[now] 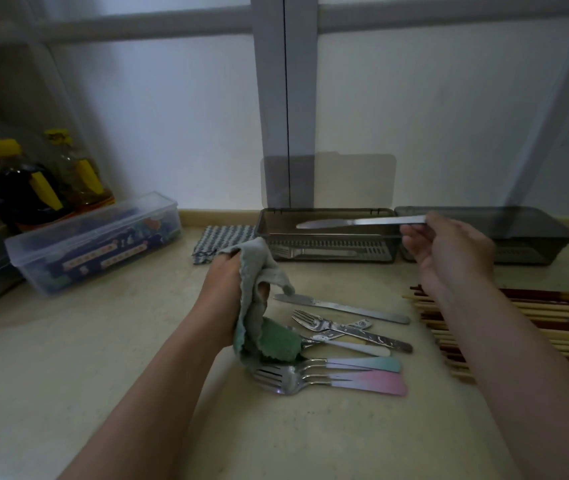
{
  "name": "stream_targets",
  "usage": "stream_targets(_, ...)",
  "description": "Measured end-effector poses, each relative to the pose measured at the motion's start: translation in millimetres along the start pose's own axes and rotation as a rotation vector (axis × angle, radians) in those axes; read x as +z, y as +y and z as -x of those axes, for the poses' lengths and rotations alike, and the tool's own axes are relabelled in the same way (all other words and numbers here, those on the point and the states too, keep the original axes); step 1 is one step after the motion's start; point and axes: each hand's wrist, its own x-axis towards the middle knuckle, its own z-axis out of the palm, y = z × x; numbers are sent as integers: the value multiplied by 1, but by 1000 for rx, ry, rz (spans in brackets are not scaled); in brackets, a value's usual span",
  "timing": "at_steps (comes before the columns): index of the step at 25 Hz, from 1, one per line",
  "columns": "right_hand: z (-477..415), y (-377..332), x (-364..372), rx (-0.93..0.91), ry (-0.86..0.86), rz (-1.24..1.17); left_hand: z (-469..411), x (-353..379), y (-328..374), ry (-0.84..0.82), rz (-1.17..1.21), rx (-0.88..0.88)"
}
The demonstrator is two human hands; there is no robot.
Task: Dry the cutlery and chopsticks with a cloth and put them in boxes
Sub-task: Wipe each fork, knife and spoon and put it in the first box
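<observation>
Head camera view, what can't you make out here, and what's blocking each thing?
Head view:
- Chopsticks: cut off by the right edge, so no count.
- Left box: the tinted wall blurs the cutlery inside.
- Right box: the right hand covers one end and the tint hides any contents.
- White-handled piece: the cloth hides its head.
- Bottles: labels too dim and blurred to read.

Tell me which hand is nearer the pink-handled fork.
Left. The left hand, gripping the cloth, hangs just behind the pink-handled fork's tines; the right hand holds a knife up over the open box, well beyond it.
</observation>
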Motion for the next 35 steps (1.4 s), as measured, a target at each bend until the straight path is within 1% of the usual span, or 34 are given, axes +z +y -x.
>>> stream_targets(2, -6, 6, 20, -21, 2, 50, -3, 2, -2, 65, 10, -12)
stream_targets(5, -12, 23, 46, -50, 11, 153, -5, 4, -7, 55, 54, -58)
stream_targets(7, -15, 32, 57, -62, 18, 230, -8, 3, -11, 50, 132, -87)
stream_targets(11, -22, 41, 66, -38, 23, 410, -9, 1, -9, 54, 153, -63)
stream_targets(14, -25, 38, 67, -3, 36, 543, -10, -1, -10, 65, 209, -96)
stream_targets(16, -27, 35, 66, 18, 26, 663, -10, -4, -15, 62, 190, -93)
stream_targets(18, -30, 33, 63, 33, -40, 792, -9, -4, -16, 62, 147, -75)
stream_targets(20, -26, 27, 56, 20, -150, 922, -10, -2, -15, 73, 165, -71)
stream_targets(21, -22, 22, 51, -37, -209, 1003, -10, -1, -13, 76, 187, -79)
stream_targets(24, 3, 12, 28, -367, -388, 1290, -10, 1, -13, 81, 173, -83)
stream_targets(25, 9, 11, 18, -416, -461, 1404, -11, 1, -13, 83, 205, -101)
stream_targets(27, 18, 13, -1, -388, -598, 1681, -11, 2, -14, 90, 243, -122)
stream_targets(29, 20, 15, -17, -337, -685, 1867, -11, 4, -15, 107, 227, -123)
stream_targets(32, 24, 16, -23, -371, -733, 1953, -11, 2, -15, 95, 384, -183)
stream_targets(35, 22, 21, -22, -399, -722, 1989, -14, 1, -17, 108, 379, -181)
